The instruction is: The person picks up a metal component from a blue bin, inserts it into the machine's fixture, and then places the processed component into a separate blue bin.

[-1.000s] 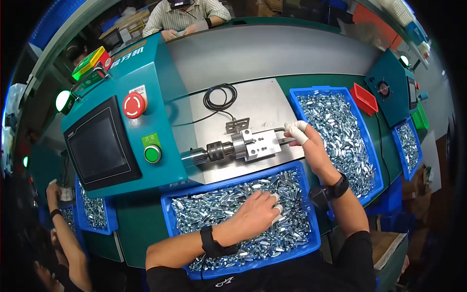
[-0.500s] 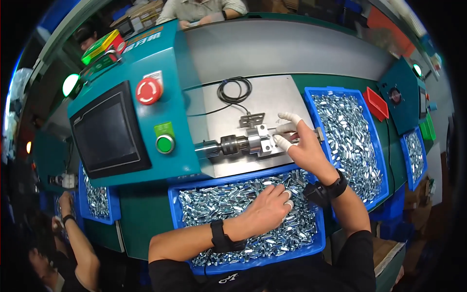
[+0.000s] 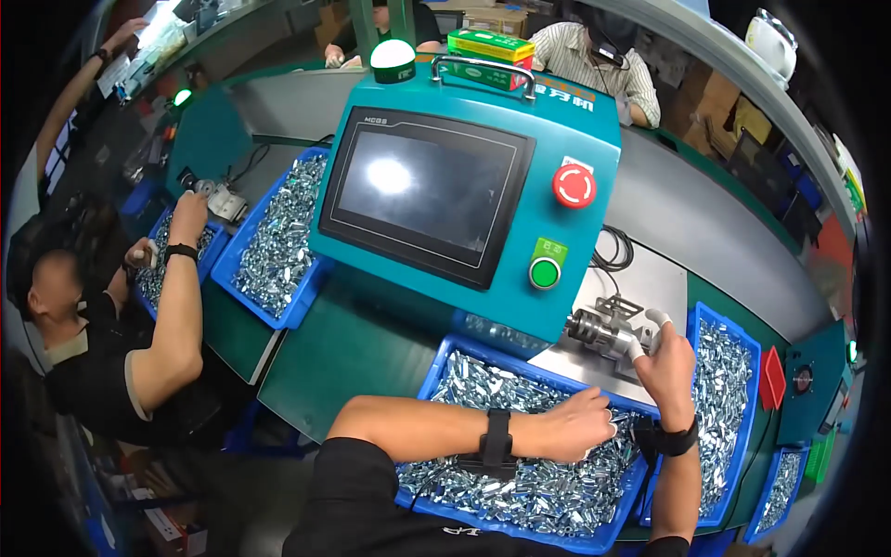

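My left hand (image 3: 568, 429) is in the blue bin (image 3: 444, 376) in front of me, its fingers curled down among small shiny metal parts (image 3: 492, 385). Whatever those fingers hold is hidden beneath them. At the machine, my right hand (image 3: 670, 371) closes its thumb and fingers round the outer end of a metal clamping fixture (image 3: 609, 334). White covers sit on its thumb and fingertips. Any piece between them is too small to make out. The fixture lies beside the teal machine (image 3: 445, 278) on a steel plate (image 3: 587, 369).
The machine bears a dark screen (image 3: 418, 190), a red stop knob (image 3: 574, 186) and a green button (image 3: 545, 271). More blue bins of parts stand right (image 3: 756, 357) and left (image 3: 223, 274). A co-worker (image 3: 111, 371) sits at the left; a person (image 3: 594, 60) is across the partition.
The view has swung left, so the machine and both my hands appear farther right. My left hand stays in the front bin, and my right hand stays at the fixture.
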Available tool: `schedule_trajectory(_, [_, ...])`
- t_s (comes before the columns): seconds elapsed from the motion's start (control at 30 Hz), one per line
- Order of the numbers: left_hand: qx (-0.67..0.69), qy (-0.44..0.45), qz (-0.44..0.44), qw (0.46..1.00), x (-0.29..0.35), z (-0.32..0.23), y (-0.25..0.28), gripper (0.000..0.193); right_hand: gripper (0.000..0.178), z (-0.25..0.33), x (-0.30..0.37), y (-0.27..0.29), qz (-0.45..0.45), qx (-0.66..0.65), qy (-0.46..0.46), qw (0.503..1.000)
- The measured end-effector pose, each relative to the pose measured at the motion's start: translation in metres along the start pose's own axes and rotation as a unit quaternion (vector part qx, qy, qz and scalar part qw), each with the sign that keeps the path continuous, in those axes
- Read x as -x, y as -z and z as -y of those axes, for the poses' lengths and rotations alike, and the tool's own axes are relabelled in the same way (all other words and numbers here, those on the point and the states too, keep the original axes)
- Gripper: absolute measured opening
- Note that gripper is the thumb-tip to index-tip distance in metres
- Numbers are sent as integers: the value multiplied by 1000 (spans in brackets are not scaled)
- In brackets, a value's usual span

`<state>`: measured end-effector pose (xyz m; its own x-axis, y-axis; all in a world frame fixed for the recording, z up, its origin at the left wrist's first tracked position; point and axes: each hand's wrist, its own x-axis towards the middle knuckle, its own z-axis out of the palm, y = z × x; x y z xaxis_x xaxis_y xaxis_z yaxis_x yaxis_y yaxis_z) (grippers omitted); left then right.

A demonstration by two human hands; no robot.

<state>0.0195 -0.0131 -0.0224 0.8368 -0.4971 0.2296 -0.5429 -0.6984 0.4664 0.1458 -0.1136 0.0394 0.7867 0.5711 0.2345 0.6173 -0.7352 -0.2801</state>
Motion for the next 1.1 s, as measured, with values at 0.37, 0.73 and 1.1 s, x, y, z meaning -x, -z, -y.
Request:
schedule_trajectory(0.37, [43, -3, -160, 986, -2, 26, 21, 16, 30, -109, 27, 33, -68, 86, -179, 978])
schedule_trajectory(0.73, [-21, 47, -163, 985, -15, 14, 44, 21, 39, -118, 44, 30, -11, -94, -253, 963])
schedule_trajectory(1.1, [-186, 27, -167, 968, -75, 31, 74, 18, 27, -119, 59, 16, -102, -273, -186, 938])
